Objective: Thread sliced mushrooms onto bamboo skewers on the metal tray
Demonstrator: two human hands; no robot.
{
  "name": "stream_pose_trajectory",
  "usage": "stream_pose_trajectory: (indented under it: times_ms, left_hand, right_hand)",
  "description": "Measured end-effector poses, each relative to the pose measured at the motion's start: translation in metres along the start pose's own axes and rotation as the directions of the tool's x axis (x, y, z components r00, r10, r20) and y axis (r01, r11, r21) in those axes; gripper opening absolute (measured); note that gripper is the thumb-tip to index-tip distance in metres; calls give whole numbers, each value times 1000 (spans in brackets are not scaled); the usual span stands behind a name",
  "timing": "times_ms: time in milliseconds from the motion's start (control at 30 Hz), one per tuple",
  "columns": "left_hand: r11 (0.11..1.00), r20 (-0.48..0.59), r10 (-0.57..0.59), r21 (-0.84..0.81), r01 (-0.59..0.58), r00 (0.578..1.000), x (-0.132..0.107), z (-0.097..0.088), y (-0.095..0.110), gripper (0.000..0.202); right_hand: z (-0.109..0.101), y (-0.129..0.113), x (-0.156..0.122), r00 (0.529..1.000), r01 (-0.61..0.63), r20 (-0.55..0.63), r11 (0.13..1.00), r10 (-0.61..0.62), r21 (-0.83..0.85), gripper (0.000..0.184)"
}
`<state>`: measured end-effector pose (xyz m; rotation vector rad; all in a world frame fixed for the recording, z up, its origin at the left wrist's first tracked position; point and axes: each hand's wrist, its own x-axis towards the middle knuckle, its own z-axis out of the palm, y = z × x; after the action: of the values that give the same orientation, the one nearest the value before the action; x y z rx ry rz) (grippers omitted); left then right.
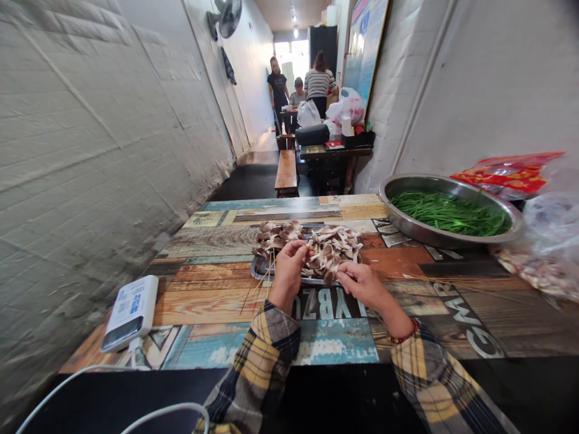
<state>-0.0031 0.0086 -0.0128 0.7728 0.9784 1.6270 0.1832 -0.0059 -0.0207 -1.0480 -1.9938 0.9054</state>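
Both forearms, in plaid sleeves [266, 343], are slanting up from the bottom edge and angling inward to frame centre.

Left hand [289, 271]: wrist is bending slightly right, back of hand is facing the camera, thumb and forefinger are pinching together at the mushrooms [337, 241]. Can't tell what's between the tips.

Right hand [362, 283]: is pointing up-left, palm down, fingers curling; thumb and forefinger are gripping a mushroom piece [332, 276] at the pile's lower edge. Bracelet [404, 332] is circling that wrist.

Mushrooms are lying in two heaps on the tray [259, 269], frame centre. Skewers [246, 298] are sticking out lower-left of the tray, beside the left hand; can't tell if it's holding any.

Bowl [452, 241] of greens [452, 212] is sitting right of centre; power bank [131, 313] is lying lower left, both on the table [217, 301].
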Motion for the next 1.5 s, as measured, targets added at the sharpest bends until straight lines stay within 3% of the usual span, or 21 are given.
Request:
stream_pose_trajectory:
  times_ms: [467,667,867,1033,1233,1500]
  left_hand:
    - [989,36,66,128,-70,997,-1,1,-2,17]
    - [970,0,68,234,-66,998,-3,2,0,16]
    - [965,-13,30,259,-26,999,-7,6,6,14]
    - [954,49,-15,299,0,999,-9,6,5,13]
    - [982,27,-75,176,69,997,-7,6,2,22]
    - [976,93,-142,180,123,986,-10,9,3,31]
  right_hand:
    - [0,2,1,1000,-6,-18,1000,5,-29,22]
    - [1,1,1,999,5,-32,999,-6,-37,24]
    - [2,0,1,999,32,-37,998,-35,-58,24]
    - [4,1,1,997,41,-57,995,-46,-87,24]
    - [4,2,1,998,34,-47,996,-38,-78,24]
    - [5,3,1,998,42,-53,996,-47,-77,23]
